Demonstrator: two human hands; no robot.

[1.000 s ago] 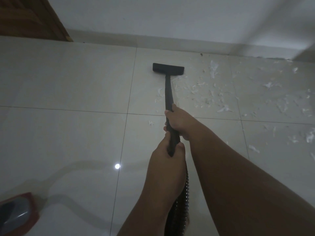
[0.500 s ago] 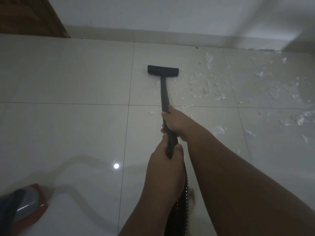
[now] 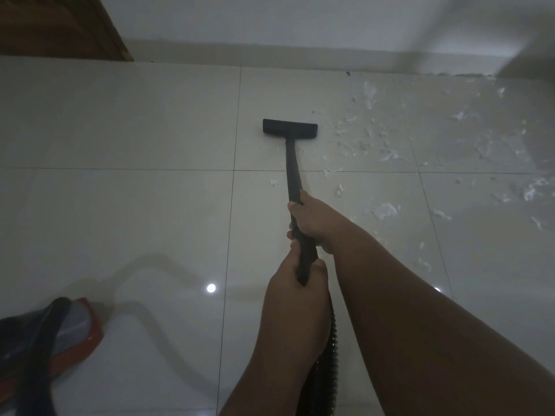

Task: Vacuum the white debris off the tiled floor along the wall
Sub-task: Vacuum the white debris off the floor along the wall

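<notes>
I hold a black vacuum wand [image 3: 292, 172] with both hands. My right hand [image 3: 312, 220] grips it higher up the tube, and my left hand [image 3: 295, 291] grips its lower end where the ribbed hose [image 3: 329, 352] joins. The flat black nozzle [image 3: 289, 127] rests on the pale tiled floor [image 3: 120, 205], just left of the white debris [image 3: 387, 154]. The scraps are scattered over the tiles to the right, reaching up to the wall [image 3: 300, 22].
The red and grey vacuum body [image 3: 60, 334] sits on the floor at the lower left. A brown wooden door frame [image 3: 60, 25] stands at the upper left. A larger white scrap [image 3: 384, 210] lies right of my right hand.
The nozzle has been drawn back from the wall and slightly left. The debris patch now lies further right of it, and the vacuum body shows more at the lower left.
</notes>
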